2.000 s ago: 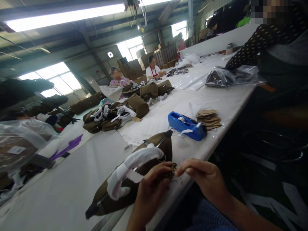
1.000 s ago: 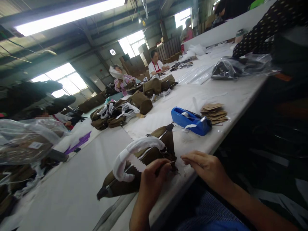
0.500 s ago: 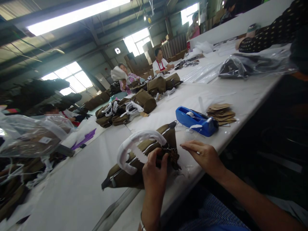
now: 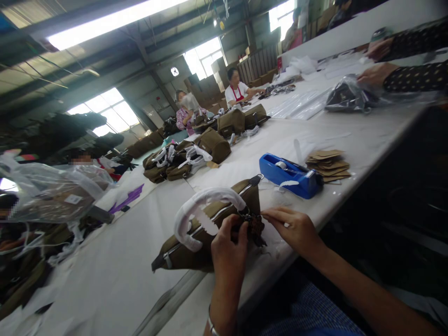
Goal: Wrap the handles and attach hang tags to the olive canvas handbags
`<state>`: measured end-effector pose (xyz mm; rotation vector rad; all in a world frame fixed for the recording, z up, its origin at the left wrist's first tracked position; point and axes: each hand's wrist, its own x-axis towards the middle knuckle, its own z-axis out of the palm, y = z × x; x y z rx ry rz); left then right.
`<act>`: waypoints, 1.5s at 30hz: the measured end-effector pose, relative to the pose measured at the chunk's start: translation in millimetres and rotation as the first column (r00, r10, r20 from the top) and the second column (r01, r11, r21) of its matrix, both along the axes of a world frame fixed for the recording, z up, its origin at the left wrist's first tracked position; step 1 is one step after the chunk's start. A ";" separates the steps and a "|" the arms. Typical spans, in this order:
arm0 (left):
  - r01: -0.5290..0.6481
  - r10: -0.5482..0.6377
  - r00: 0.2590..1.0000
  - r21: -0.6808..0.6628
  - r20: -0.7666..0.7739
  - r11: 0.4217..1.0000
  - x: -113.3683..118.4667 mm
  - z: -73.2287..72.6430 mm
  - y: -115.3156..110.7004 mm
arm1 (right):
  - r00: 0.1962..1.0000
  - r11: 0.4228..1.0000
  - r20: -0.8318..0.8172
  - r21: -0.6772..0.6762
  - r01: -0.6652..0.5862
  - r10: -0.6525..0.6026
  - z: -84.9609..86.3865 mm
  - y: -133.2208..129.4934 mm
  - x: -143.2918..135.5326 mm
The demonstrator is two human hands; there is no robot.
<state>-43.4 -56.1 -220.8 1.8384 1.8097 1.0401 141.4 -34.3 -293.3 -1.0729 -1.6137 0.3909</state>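
An olive-brown handbag [image 4: 206,233] with a silver zip lies on the table in front of me, its handle [image 4: 199,203] wrapped in white padding. From a ring at its right end hangs a dark, leopard-patterned bag charm [image 4: 256,226]. My left hand [image 4: 229,247] is closed on the charm's left side, thumb and fingers pinched together. Just right of the charm, my right hand [image 4: 297,231] has its fingers pressed together. A tiny white bit shows at its fingers; what they pinch is too small to name.
A blue tape dispenser [image 4: 290,175] stands beyond my right hand, beside a stack of brown card pieces [image 4: 329,164]. More olive bags [image 4: 213,144] lie further back. At right, a co-worker's hands [image 4: 378,77] are at a plastic-wrapped dark item [image 4: 350,95]. Plastic-wrapped goods [image 4: 52,196] are at left.
My right hand's fingertips have come closer to the charm. My left hand stays on it. The co-worker's hand at right now rests on the plastic-wrapped item. The view has shifted slightly.
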 end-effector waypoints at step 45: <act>0.041 -0.004 0.976 -0.165 0.218 0.985 10.5 5.0 8.8 | 0.974 0.999 -0.223 -0.050 0.018 -0.029 11.5 5.2 -16.8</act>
